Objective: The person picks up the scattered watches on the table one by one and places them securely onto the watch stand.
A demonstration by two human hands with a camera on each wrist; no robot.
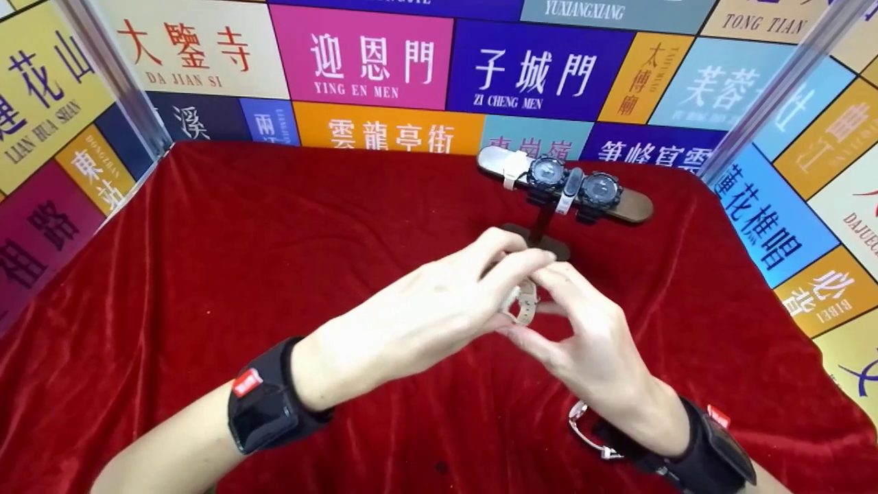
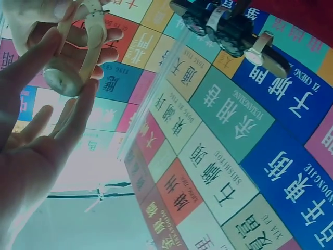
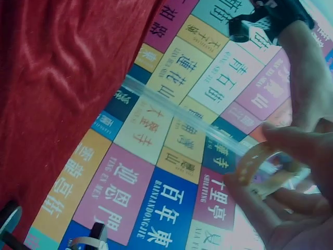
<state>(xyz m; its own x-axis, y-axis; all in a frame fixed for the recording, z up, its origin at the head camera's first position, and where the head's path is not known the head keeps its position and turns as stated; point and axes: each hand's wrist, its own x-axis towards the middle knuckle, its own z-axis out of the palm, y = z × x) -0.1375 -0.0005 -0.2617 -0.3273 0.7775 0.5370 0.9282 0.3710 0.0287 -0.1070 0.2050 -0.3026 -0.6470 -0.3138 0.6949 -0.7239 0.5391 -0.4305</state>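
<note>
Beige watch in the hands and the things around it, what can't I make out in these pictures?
Head view: most of the dial of the beige watch, hidden by the left hand.
Head view: part of the stand base, behind the same hand.
Head view: part of the pale-strapped watch, behind the right hand and its wristband.
Left wrist view: any markings on the beige watch, too blurred.

I see a cream round-cased watch, deep-red velvet cloth, my black wristbands with red tags, and multicoloured rectangular wall panels.
</note>
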